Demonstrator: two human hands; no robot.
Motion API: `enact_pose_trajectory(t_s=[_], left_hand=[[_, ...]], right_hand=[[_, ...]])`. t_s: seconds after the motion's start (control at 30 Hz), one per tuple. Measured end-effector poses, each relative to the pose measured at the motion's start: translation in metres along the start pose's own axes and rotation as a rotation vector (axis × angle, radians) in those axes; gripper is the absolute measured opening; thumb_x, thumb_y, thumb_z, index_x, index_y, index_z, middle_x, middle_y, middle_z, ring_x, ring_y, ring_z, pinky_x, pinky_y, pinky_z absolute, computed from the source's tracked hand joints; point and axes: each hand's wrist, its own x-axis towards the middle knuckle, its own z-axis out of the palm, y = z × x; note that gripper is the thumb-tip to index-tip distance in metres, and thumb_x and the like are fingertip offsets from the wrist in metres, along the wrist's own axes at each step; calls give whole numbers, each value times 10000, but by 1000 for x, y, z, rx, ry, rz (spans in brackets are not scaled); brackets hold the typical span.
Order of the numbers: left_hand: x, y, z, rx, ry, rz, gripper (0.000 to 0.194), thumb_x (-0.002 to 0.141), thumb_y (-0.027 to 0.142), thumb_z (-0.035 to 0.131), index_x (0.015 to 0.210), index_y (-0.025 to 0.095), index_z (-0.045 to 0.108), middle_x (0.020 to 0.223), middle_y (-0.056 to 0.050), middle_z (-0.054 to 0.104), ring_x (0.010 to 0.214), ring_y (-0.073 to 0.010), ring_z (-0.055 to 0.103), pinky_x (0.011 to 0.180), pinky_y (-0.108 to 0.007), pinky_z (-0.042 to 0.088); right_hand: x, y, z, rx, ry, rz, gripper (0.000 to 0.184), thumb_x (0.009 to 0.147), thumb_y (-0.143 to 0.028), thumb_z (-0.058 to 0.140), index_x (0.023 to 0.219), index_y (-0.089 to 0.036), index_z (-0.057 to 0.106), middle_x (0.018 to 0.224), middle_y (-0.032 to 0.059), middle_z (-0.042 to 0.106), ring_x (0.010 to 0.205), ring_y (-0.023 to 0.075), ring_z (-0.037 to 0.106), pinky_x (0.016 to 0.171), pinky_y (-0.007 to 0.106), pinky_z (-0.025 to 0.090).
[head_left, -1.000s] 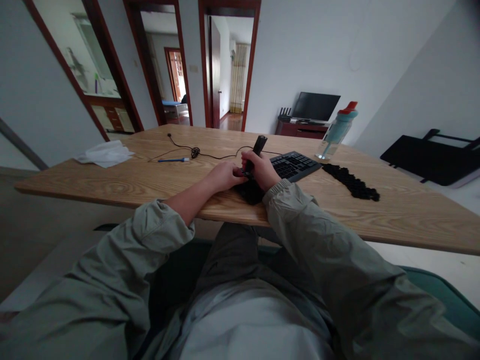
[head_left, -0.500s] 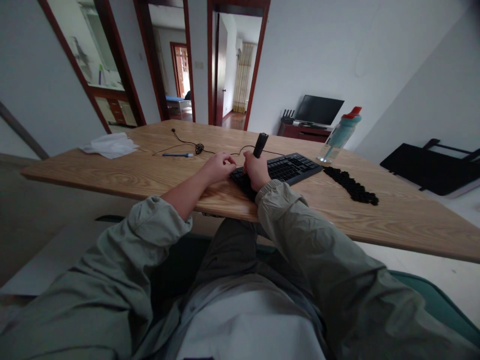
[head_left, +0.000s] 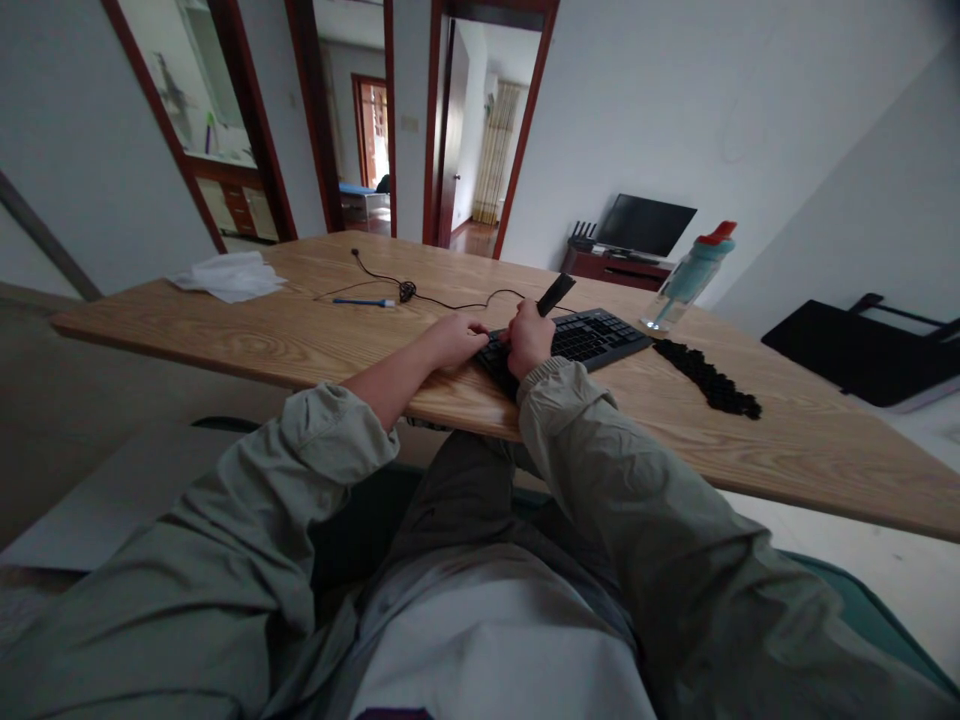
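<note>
A black keyboard [head_left: 600, 338] lies at a slant near the table's front edge, its left part covered by my hands. My right hand [head_left: 531, 338] is closed around a black-handled tool [head_left: 556, 294], which leans to the right with its upper end sticking out of the fist. The tool's lower end is hidden by the hand, over the keyboard's left part. At the keyboard's left edge, my left hand [head_left: 454, 340] rests low on the table, fingers bent against that edge. To the keyboard's right runs a band of loose black keycaps [head_left: 706, 378].
A clear bottle with a red cap [head_left: 686, 278] stands behind the keycaps. Left of the keyboard lie a blue brush [head_left: 364, 302], a thin black cable [head_left: 450, 303] and crumpled white tissue [head_left: 229, 276]. The wooden table [head_left: 360, 355] has its front edge just below my wrists.
The tool in my right hand has tipped from nearly upright to leaning right. My left hand has come closer to the right hand. The whole view has shifted slightly.
</note>
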Motion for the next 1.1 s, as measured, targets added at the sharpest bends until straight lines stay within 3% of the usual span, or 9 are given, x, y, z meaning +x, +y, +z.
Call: enact_pose_trajectory(t_s=[0.17,0.43,0.53,0.6,0.7,0.8,0.93,1.1], left_hand=[[2,-2,2,-6,-5,-20,355,791,234,480,995,147,757,985,-61,745,880,-182,653,845,-267,484],[0,-8,-2,13,-33,24,358,795,245,488,1031,165,744,1018,-60,734,893,-188,646,826,-282,481],[-11,6,-5,181,44,60,355,806,296,526,1080,178,720,1112,-84,699,998,-228,616,898,-343,457],[-23,26,-1,295,147,164,363,825,386,555,1091,190,704,1197,-92,653,1105,-267,558,984,-408,403],[-40,63,16,356,49,417,414,830,522,574,1095,229,700,1224,-80,635,1167,-295,501,1020,-460,343],[-44,86,36,416,-54,500,385,888,493,514,1126,244,687,1251,-78,624,1161,-292,496,991,-478,339],[-32,80,42,499,-78,438,392,940,449,437,1243,287,627,1351,-60,571,1225,-297,460,1011,-490,321],[-16,42,18,591,-155,387,445,945,493,414,1331,333,567,1476,-42,470,1340,-319,364,1088,-525,246]], right_hand=[[2,-3,-2,146,37,52,151,846,-249,464,710,-235,399,480,-85,326,371,94,355,367,227,363],[12,-21,-20,384,-129,78,271,846,-216,443,644,-238,262,460,-110,207,357,71,228,379,188,360],[30,-40,-48,413,-165,20,301,846,-234,449,633,-233,237,461,-110,209,358,64,228,403,186,376],[46,-53,-74,414,-172,-40,319,839,-256,473,620,-229,243,459,-109,214,360,60,235,411,185,379],[68,-66,-118,378,-173,-108,311,824,-292,510,604,-225,301,459,-96,283,374,65,305,436,196,418],[84,-71,-155,328,-157,-108,252,823,-297,513,612,-220,399,484,-63,407,420,83,415,472,216,456],[95,-73,-191,170,-188,-20,247,857,-340,478,658,-199,522,584,19,593,558,129,573,551,247,499],[102,-75,-222,-117,-163,69,440,902,-535,395,768,-179,615,701,60,672,583,150,605,493,251,454]])
